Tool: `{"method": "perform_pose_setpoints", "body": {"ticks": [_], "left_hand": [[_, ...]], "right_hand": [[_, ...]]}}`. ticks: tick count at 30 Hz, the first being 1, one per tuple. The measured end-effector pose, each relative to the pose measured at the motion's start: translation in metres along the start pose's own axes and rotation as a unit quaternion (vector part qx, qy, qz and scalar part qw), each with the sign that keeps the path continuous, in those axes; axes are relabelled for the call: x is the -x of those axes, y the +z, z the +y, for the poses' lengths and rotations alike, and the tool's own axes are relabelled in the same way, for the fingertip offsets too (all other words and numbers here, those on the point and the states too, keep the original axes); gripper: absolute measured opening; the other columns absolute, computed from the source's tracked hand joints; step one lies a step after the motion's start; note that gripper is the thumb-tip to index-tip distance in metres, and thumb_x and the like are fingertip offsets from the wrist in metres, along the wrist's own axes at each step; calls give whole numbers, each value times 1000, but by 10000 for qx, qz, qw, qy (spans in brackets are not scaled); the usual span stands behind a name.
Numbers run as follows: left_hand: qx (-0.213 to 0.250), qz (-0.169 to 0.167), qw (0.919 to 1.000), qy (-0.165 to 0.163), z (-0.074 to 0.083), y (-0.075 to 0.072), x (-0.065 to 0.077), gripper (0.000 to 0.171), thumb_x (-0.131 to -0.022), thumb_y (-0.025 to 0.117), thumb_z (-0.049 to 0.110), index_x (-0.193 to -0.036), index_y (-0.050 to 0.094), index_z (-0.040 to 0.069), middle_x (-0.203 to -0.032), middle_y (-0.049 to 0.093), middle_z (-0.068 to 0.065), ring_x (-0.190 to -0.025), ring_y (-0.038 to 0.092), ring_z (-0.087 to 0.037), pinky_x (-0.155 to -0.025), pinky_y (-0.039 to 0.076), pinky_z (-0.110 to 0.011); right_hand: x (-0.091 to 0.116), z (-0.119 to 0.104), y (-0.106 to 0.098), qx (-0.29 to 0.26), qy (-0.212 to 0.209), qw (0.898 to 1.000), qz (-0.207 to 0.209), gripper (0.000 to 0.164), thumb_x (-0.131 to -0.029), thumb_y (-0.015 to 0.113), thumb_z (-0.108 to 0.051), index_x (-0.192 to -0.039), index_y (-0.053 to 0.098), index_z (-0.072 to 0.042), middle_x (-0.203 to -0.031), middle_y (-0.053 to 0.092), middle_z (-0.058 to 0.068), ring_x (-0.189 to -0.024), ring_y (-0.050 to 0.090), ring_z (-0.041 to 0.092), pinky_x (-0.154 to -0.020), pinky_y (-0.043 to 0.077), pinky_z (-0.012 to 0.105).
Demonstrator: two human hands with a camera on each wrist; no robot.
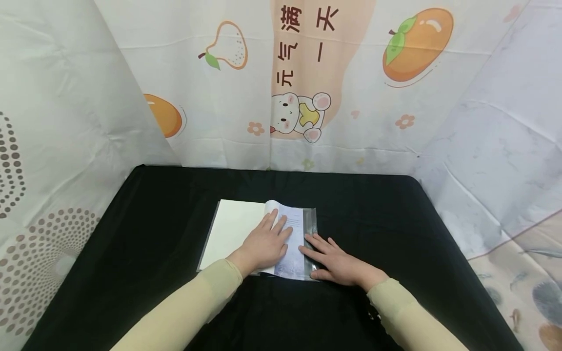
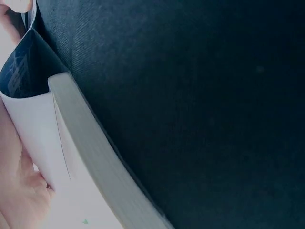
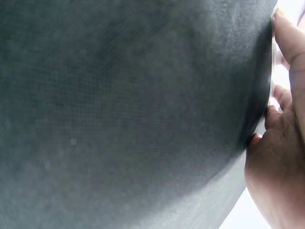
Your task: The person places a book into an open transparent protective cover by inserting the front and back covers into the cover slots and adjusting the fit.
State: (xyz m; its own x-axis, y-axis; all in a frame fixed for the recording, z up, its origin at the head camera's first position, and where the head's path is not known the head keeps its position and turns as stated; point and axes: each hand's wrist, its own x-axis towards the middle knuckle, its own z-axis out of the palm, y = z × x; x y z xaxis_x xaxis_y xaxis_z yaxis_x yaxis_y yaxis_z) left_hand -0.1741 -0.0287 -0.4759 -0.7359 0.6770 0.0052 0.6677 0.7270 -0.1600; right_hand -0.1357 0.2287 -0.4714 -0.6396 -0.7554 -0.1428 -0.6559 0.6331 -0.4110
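Observation:
A book lies open on the black cloth, a blank cream page on its left side. To the right is a pale bluish printed sheet that curves up near the middle of the book. Clear plastic film sticks out past the sheet's right edge. My left hand rests with fingers spread over the curved part. My right hand lies on the film, its fingertips reaching the sheet's edge. The thick page block and a hollow fold beside it show in the left wrist view.
Black cloth covers the table around the book. A white curtain with cartoon fruit hangs behind the far edge, and patterned curtains close in the sides.

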Motion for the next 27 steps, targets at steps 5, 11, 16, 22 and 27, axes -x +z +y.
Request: {"method": "perform_pose_setpoints", "body": {"ticks": [5,11,16,22,27], "left_hand": [[-35,-84,9999,-45,1,0,1,53,-100,36,44,-146,41,16,-155,28,-13,-142,12,-40,-116,17,-49],[4,-75,10000,-40,1,1,2,53,-100,36,44,-145,41,17,-155,28,-13,-142,13,-39,-116,18,-49],[3,-113,9999,-39,2,1,2,53,-100,35,44,-146,40,17,-156,27,-12,-142,12,-39,-116,18,-49],[40,-129,9999,-40,1,3,1,54,-100,35,45,-146,40,18,-156,26,-12,-143,11,-38,-116,17,-48],[62,-140,9999,-36,1,5,0,54,-100,35,46,-146,39,18,-157,25,-12,-143,9,-38,-116,16,-48]], "right_hand": [[-1,-1,0,68,18,10000,7,65,-98,54,-40,-152,26,-18,-160,8,16,-143,6,35,-110,13,66],[-2,-1,0,50,72,10000,-41,65,-98,53,-41,-153,25,-19,-160,7,15,-144,5,35,-111,12,66],[-1,0,1,67,106,9999,-69,66,-98,53,-42,-153,25,-19,-160,6,14,-144,4,34,-111,11,65],[-1,0,2,64,128,9999,-75,65,-98,52,-42,-153,25,-20,-160,6,14,-144,4,33,-111,11,65],[-1,1,2,76,122,9999,-52,65,-98,53,-42,-153,25,-20,-160,7,14,-144,5,34,-111,12,65]]}}
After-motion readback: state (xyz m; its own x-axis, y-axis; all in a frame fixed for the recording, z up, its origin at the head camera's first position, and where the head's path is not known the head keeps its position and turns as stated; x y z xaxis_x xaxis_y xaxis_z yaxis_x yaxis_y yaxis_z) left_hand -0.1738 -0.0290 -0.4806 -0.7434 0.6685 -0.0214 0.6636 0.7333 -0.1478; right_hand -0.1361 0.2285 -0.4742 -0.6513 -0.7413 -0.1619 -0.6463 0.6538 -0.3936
